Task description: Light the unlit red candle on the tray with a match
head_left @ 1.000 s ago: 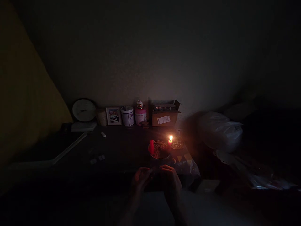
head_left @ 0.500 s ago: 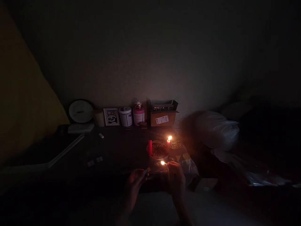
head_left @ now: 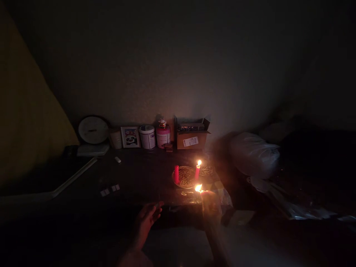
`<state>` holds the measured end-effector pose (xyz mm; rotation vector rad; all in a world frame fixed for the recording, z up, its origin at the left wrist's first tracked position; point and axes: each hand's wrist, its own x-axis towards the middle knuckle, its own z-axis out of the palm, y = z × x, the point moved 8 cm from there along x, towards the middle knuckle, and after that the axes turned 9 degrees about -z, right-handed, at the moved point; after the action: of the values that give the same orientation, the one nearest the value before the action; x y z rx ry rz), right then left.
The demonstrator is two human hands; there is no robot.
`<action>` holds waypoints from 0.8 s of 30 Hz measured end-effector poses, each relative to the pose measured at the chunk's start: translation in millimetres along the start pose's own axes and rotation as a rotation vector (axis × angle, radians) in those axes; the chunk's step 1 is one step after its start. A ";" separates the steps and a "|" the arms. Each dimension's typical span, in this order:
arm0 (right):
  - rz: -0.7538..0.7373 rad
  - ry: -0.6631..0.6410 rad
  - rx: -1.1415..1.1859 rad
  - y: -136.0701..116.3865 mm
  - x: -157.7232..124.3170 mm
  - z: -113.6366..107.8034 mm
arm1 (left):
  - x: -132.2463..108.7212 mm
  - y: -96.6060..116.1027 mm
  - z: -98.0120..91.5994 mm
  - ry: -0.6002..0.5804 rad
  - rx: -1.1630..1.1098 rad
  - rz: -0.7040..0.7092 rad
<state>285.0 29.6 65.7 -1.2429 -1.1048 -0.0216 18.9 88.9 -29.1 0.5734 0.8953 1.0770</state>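
In front of the bowl (head_left: 184, 187) with red candles (head_left: 176, 174), holding a burning match (head_left: 199, 189) in the right hand (head_left: 210, 203). Nearer, left of the bowl, curling the left hand (head_left: 147, 218), too dark to tell its hold.

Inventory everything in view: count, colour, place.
Table: one, dark, centre
Bowl: one, brown-filled, on table
Candles: two, red, at bowl; right lit
Dish: one, dim, beyond candles
Box: one, brown, at back
Canisters: two, white/pink, beside box
Figurine: one, pale, atop canister
Picture: one, white-framed, beside canisters
Cup: one, brownish, beside picture
Dial: one, pale, back left
Bag: one, whitish, right
Cloth: one, yellow, left
Blocks: several, pale, left tabletop
Left hand: one, dim, near table's front
Right hand: one, blurred, by lower flame
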 end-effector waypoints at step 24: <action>0.065 -0.049 0.025 -21.8 15.2 4.9 | 2.5 -14.2 -3.3 0.032 -0.314 -0.120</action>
<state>277.6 32.9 91.4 -1.2621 -1.1035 0.0715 23.7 85.7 -42.7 0.2398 0.7587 1.0929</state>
